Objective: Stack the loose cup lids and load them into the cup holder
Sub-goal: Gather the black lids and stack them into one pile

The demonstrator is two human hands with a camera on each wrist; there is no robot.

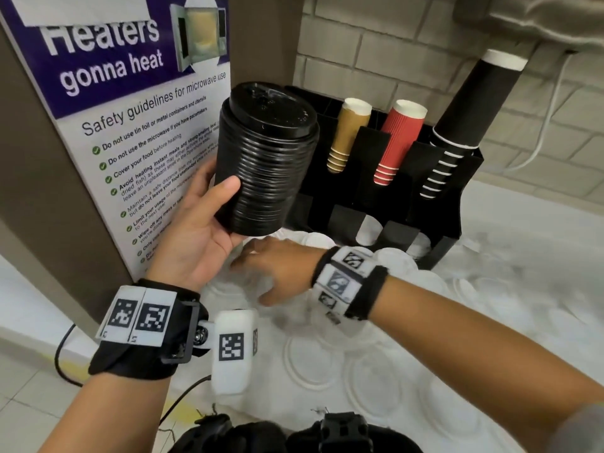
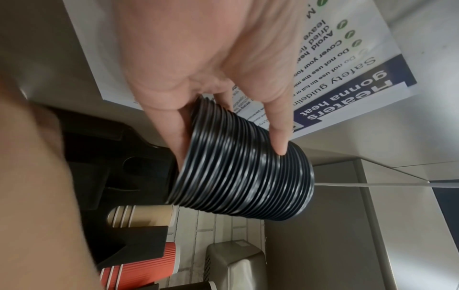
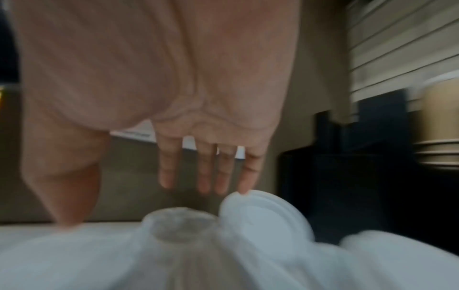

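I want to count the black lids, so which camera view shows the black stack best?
The head view: the whole lid stack shows there, top lid and ribbed side, held in the left hand. The left wrist view shows the stack closer, but only its side, partly behind fingers. The right wrist view does not show it.

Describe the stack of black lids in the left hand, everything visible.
The stack of black lids is a tall, tightly nested column of glossy, plastic-looking cup lids with ribbed rims. It is held in the air, tilted, top lid up, before the cup holder. The left hand grips its lower half, thumb in front, fingers behind.
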